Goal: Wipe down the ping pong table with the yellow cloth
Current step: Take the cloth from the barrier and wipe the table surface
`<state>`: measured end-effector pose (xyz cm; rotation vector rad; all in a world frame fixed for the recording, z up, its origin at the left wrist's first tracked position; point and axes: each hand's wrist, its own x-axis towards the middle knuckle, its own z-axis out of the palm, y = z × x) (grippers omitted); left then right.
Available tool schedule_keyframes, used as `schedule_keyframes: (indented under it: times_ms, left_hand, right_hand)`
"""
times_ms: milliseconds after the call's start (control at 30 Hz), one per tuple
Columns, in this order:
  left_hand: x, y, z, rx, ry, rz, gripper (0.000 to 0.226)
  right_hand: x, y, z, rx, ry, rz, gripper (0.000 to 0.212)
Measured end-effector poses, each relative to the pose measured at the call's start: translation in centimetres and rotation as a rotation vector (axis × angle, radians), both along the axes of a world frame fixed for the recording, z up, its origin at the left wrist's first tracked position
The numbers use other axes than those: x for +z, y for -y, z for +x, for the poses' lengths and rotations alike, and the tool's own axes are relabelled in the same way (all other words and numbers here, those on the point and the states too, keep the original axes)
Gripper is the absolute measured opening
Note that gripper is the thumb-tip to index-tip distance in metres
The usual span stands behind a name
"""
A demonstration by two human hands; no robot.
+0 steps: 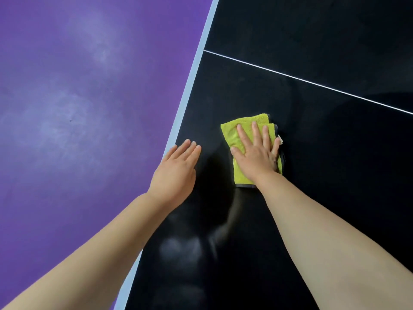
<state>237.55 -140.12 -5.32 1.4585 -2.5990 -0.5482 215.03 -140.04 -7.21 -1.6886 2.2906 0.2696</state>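
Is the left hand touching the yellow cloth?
No, the left hand is by the table edge; only the right hand presses the cloth.

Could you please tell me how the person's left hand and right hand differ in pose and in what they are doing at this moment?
1. The right hand presses flat on the folded yellow cloth; the left hand touches no cloth.
2. The right hand's fingers are spread; the left hand's lie close together.
3. The left hand sits by the pale edge of the ping pong table; the right hand is farther in.

Both are palm down with straight fingers.
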Motion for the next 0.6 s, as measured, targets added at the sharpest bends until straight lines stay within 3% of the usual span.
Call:
schedule_keyframes:
  times_ms: [167,333,600]
  left_hand:
    - [-1.2,-3.5,7.0,0.263,-0.09,0.056,0.048]
    - [-1.3,-7.0,11.9,0.439,-0.073,0.188,0.046]
    - [0.2,-8.2,15.7,0.628,-0.098,0.232,0.043]
  right_hand:
    - [0.2,-0.4,2.2,0.006,0.026,0.034,0.055]
    - [0.2,-4.8,8.6,0.249,0.008,0.016,0.06]
    - [-0.8,-12.9,18.3,0.574,0.064,-0.017,0.064]
